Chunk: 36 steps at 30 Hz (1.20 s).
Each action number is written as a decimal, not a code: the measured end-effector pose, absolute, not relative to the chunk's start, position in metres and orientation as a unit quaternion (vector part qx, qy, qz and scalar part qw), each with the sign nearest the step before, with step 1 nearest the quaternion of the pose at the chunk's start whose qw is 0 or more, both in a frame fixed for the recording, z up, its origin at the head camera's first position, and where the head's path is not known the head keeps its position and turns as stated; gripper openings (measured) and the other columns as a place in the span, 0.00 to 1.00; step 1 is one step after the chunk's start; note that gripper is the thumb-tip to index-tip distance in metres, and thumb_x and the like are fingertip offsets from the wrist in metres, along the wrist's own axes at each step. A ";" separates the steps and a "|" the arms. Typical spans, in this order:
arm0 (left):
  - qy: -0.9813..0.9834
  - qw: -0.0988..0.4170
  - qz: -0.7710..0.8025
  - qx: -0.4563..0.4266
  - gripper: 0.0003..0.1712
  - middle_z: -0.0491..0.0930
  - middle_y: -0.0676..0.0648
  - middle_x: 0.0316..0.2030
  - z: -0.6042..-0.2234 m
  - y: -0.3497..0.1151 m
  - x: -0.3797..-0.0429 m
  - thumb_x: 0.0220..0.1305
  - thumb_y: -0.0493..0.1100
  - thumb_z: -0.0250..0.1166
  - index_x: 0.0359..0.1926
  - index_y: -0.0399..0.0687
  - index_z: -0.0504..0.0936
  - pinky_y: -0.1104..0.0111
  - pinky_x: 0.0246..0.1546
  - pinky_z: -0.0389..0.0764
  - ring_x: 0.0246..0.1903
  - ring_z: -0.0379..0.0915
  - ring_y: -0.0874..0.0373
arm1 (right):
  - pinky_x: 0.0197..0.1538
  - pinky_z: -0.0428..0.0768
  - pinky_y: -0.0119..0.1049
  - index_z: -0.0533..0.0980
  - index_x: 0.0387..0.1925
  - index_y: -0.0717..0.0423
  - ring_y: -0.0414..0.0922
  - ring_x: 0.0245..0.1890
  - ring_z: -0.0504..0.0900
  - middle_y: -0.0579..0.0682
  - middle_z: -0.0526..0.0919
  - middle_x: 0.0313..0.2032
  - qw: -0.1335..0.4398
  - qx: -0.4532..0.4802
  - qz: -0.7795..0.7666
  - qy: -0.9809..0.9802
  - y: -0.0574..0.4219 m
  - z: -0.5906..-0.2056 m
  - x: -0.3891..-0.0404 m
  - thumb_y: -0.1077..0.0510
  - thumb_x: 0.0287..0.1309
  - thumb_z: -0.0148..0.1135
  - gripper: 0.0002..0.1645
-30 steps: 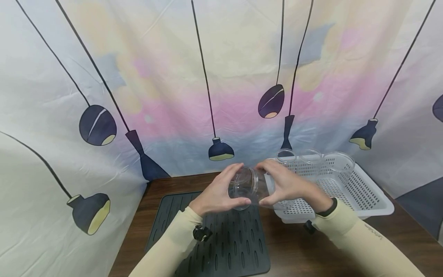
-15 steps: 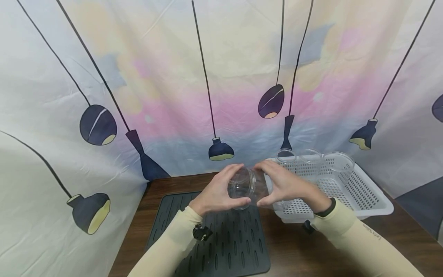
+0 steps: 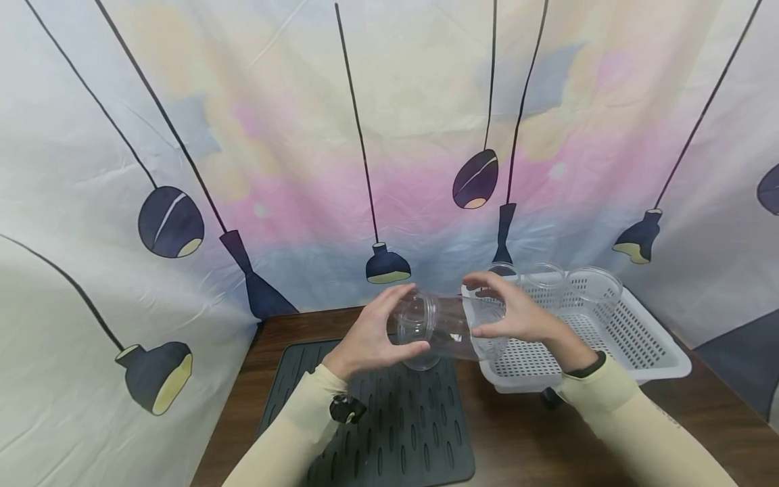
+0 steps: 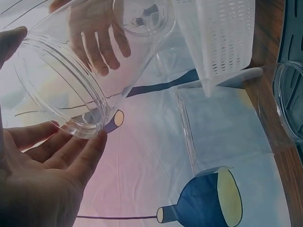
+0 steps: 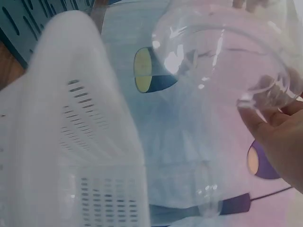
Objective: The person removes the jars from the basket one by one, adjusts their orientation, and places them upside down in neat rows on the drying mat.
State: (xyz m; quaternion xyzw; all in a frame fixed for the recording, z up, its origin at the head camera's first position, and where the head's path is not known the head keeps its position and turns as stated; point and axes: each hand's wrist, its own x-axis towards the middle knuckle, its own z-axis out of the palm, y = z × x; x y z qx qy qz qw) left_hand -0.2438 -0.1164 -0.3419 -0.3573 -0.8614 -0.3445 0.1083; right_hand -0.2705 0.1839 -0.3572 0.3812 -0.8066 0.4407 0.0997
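A clear jar (image 3: 450, 328) lies on its side in the air between both hands, above the back of the dark ridged mat (image 3: 395, 433). My left hand (image 3: 374, 331) grips it round the ridged mouth; in the left wrist view, the fingertips rest along the threaded rim (image 4: 71, 90). At the other end, my right hand (image 3: 517, 311) holds the rounded base between thumb and fingers, and in the right wrist view fingertips touch the clear base (image 5: 213, 61). Below the held jar, another clear round vessel (image 3: 422, 360) stands on the mat, partly hidden.
A white perforated basket (image 3: 657, 368) stands right of the mat, just beyond and under my right hand. Clear jars (image 3: 595, 284) stand along its back. Brown wooden table (image 3: 505, 439) surrounds both. A printed cloth (image 3: 426, 135) hangs behind.
My right hand has shifted right and slightly up, and my left hand a little left. The jar now shows more of its length between them.
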 end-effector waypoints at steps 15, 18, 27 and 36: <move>-0.841 0.116 -0.367 -0.381 0.50 0.65 0.55 0.67 -0.343 -0.120 -0.246 0.53 0.57 0.73 0.74 0.61 0.58 0.55 0.61 0.74 0.64 0.65 0.60 | 0.65 0.69 0.30 0.54 0.69 0.71 0.50 0.68 0.65 0.52 0.67 0.66 0.035 0.390 0.625 -0.675 0.199 -0.385 -0.270 0.68 0.57 0.63 0.42; -0.835 0.119 -0.371 -0.389 0.50 0.65 0.54 0.67 -0.343 -0.119 -0.248 0.54 0.57 0.72 0.74 0.60 0.57 0.56 0.61 0.74 0.65 0.65 0.59 | 0.64 0.70 0.33 0.54 0.69 0.72 0.51 0.68 0.65 0.58 0.66 0.67 0.032 0.384 0.641 -0.664 0.198 -0.389 -0.269 0.66 0.58 0.62 0.42; -0.814 0.128 -0.396 -0.406 0.50 0.66 0.50 0.67 -0.338 -0.119 -0.250 0.55 0.54 0.72 0.74 0.56 0.57 0.55 0.60 0.75 0.65 0.65 0.56 | 0.66 0.71 0.43 0.47 0.72 0.70 0.58 0.67 0.66 0.70 0.57 0.68 0.015 0.407 0.706 -0.580 0.192 -0.395 -0.269 0.58 0.64 0.62 0.46; -0.806 0.127 -0.410 -0.407 0.50 0.65 0.45 0.67 -0.339 -0.121 -0.249 0.55 0.52 0.73 0.74 0.56 0.57 0.59 0.61 0.74 0.65 0.65 0.56 | 0.62 0.75 0.50 0.44 0.72 0.72 0.57 0.65 0.69 0.68 0.60 0.67 -0.007 0.436 0.731 -0.525 0.185 -0.398 -0.270 0.61 0.65 0.58 0.45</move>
